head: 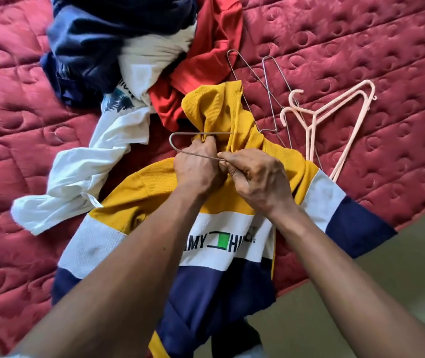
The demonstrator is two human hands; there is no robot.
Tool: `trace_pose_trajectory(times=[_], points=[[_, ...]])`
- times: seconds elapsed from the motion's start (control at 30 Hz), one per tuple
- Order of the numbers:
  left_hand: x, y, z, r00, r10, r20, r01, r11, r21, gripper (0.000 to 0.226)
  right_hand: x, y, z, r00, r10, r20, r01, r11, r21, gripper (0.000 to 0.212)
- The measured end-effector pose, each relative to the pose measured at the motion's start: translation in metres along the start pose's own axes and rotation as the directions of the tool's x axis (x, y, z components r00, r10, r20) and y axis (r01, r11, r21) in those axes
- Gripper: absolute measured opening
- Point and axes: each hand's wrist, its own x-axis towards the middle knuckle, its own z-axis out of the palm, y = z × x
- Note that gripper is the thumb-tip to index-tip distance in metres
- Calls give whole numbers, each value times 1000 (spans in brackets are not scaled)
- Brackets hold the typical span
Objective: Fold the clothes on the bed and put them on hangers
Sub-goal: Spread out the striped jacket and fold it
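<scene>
The shirt [154, 184], banded yellow, white and navy, lies face up across the near edge of the bed [361, 47], its navy hem hanging over the side towards the floor [387, 267]. Both hands meet at its yellow top. The left hand [196, 166] has its fingers curled tight, bunching yellow cloth up against a wire hanger [185, 133] whose bent end sticks out to the left. The right hand [260, 182] pinches the hanger's lower wire between thumb and forefinger, its other fingers folded in beneath.

Just beyond the shirt, two spare wire hangers [268, 91] lie on the red quilt, their lower ends tucked under the yellow cloth. Beside them to the right lie two pink hangers [309, 140], one on the other.

Further up the bed sits a heap: a white top [82, 171] trailing down to touch the shirt's left shoulder, a red garment [214, 47] against the yellow, and a navy one [90, 47] behind.
</scene>
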Motion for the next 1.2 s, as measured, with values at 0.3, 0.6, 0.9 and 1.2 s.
trace_pose_trajectory(times=[0.3, 0.6, 0.9, 1.2], points=[[-7, -72, -43, 874, -174, 453, 465, 34, -885, 17, 7, -7, 14, 999, 27, -19, -30, 991, -132, 21], [-40, -83, -38, 837, -312, 450, 303, -421, -855, 20, 41, -28, 9, 922, 264, 282, -220, 959, -180, 30], [-23, -85, -45, 763, -622, 177, 79, -181, -980, 26, 70, -43, 16, 798, 331, 503, -20, 849, -528, 21], [-28, -99, -47, 872, -466, 147, 161, -11, -987, 24, 90, -57, 47, 979, 126, 157, -117, 991, -62, 31]])
